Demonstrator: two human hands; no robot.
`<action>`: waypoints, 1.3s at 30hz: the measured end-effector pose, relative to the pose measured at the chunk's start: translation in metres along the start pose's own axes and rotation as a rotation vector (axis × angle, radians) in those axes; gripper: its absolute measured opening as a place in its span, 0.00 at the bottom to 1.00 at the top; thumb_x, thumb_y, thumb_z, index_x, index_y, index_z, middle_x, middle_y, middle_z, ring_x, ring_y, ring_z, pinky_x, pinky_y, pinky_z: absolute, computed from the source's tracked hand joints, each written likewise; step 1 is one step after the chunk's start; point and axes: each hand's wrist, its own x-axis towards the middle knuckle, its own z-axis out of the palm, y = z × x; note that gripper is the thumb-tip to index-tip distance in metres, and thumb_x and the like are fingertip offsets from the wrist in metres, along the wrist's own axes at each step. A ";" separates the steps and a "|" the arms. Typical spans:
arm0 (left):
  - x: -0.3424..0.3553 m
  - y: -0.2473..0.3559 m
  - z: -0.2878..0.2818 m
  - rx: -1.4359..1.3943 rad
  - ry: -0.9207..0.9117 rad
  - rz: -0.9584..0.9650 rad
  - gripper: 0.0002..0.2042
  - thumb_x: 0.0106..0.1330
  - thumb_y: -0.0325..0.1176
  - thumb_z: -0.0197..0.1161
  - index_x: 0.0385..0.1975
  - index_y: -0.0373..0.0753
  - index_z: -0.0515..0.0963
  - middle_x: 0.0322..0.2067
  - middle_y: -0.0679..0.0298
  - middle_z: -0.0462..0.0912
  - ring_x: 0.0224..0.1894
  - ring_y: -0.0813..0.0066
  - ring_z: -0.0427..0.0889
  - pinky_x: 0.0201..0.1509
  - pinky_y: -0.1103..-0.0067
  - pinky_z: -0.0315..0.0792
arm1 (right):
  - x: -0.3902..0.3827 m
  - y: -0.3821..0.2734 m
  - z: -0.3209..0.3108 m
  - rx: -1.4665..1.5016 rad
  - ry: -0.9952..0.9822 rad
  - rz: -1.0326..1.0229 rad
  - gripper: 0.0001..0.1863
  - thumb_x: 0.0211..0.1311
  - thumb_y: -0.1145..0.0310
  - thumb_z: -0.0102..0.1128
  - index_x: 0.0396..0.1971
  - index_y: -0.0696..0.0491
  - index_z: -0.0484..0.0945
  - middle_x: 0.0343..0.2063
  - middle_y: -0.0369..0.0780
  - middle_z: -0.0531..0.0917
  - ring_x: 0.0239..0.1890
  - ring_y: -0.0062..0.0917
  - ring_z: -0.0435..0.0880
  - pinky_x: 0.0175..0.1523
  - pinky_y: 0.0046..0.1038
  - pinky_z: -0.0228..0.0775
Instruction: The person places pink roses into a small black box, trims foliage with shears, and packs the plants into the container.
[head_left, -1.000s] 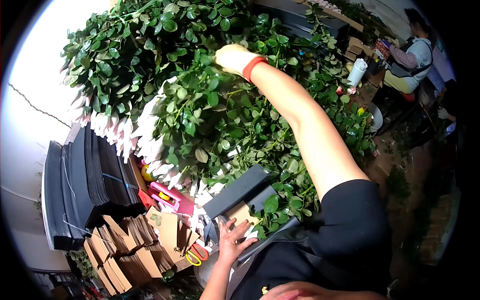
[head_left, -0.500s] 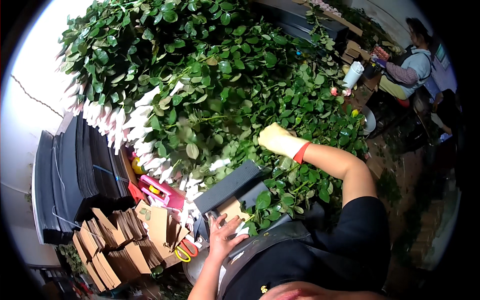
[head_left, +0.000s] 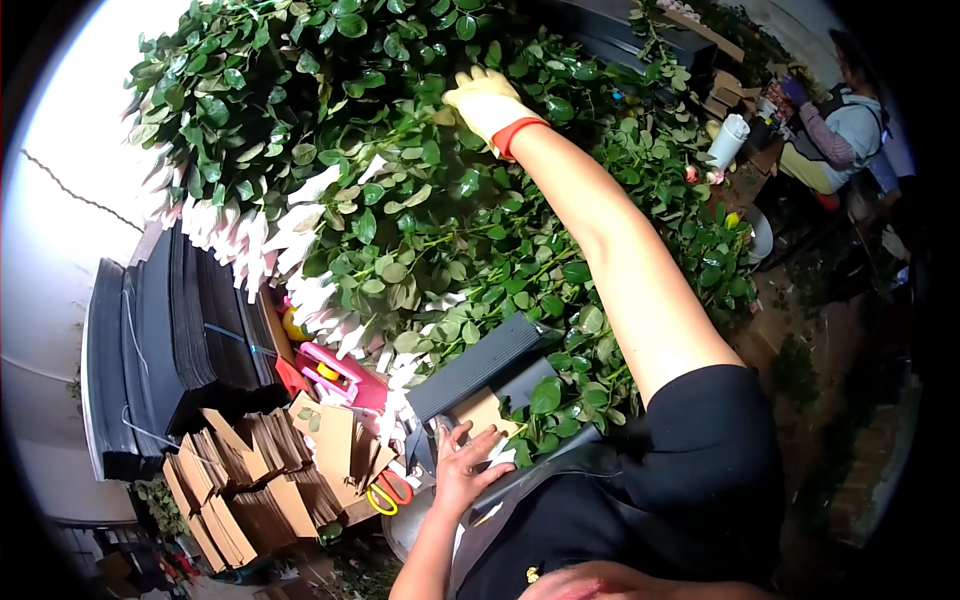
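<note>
My right hand [head_left: 487,106], in a cream glove with a red cuff, reaches far over a large heap of leafy green rose stems [head_left: 420,200]. Its fingers are a little apart among the leaves, and no stem shows in them. My bare left hand [head_left: 463,470] lies near my body with its fingers spread, beside a piece of brown cardboard [head_left: 482,410] and a leafy stem end. Just beyond it is a dark grey ribbed block [head_left: 475,368]. Pale wrapped ends [head_left: 240,240] of many bunches line the heap's left side.
Stacked black sheets [head_left: 170,350] stand at left, with folded cardboard pieces [head_left: 250,480] nearer. Between these and my left hand are a pink tape dispenser [head_left: 345,378] and scissors with yellow and orange handles [head_left: 385,495]. At far right, a person [head_left: 845,140] sits near a white roll [head_left: 728,142].
My right hand has moved farther away and to the left over the leaves, with the arm now stretched out. My left hand stays by the cardboard. The whole view has shifted slightly.
</note>
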 end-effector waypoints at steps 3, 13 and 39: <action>-0.007 0.000 -0.001 0.012 0.022 -0.039 0.31 0.49 0.43 0.87 0.56 0.49 0.89 0.57 0.66 0.91 0.68 0.55 0.78 0.78 0.56 0.61 | -0.021 -0.020 0.000 0.660 -0.037 0.326 0.13 0.71 0.70 0.57 0.48 0.51 0.89 0.49 0.46 0.90 0.52 0.36 0.91 0.58 0.36 0.82; -0.005 0.000 0.001 0.016 0.022 -0.032 0.31 0.47 0.45 0.87 0.54 0.45 0.90 0.55 0.64 0.91 0.66 0.53 0.79 0.81 0.48 0.52 | -0.133 0.029 -0.028 0.402 0.634 -0.095 0.10 0.77 0.65 0.57 0.41 0.46 0.89 0.33 0.38 0.90 0.35 0.30 0.90 0.36 0.30 0.82; -0.009 -0.002 0.003 0.027 0.014 -0.027 0.29 0.50 0.47 0.85 0.56 0.50 0.90 0.58 0.67 0.90 0.68 0.53 0.77 0.81 0.47 0.53 | -0.227 -0.041 0.073 0.451 -0.333 -0.352 0.33 0.65 0.55 0.72 0.68 0.49 0.77 0.61 0.48 0.83 0.61 0.44 0.85 0.66 0.43 0.77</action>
